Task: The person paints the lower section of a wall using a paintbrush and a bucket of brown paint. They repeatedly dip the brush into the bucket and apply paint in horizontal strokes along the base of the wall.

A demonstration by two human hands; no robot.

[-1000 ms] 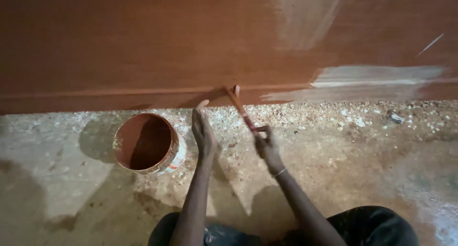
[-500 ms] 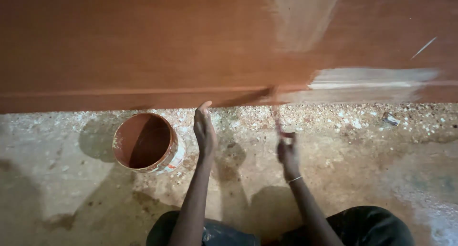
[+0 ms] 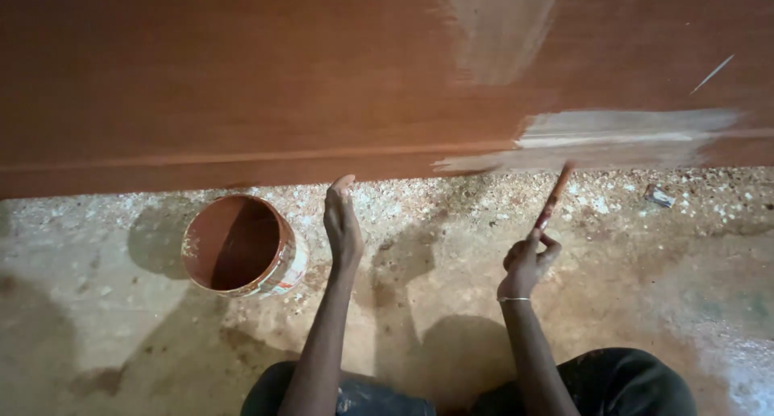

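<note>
My right hand (image 3: 526,263) grips the handle of a paintbrush (image 3: 553,197) whose blurred tip points up at the base of a brown-painted wall (image 3: 242,77). Just above the tip lies a pale unpainted streak (image 3: 621,138), and a second bare patch (image 3: 496,29) shows higher up. My left hand (image 3: 342,222) is flat, fingers together, resting edge-on on the concrete floor close to the wall. It holds nothing. A round bucket of brown paint (image 3: 239,245) stands just left of that hand.
The concrete floor (image 3: 97,319) is strewn with pale grit along the wall's foot. A small scrap (image 3: 659,195) lies at the right near the wall. My dark-clothed knees (image 3: 613,384) fill the bottom edge.
My right hand has swept the brush to the right along the wall's base, from beside my left hand to under the pale streak. The left hand and the bucket have stayed put.
</note>
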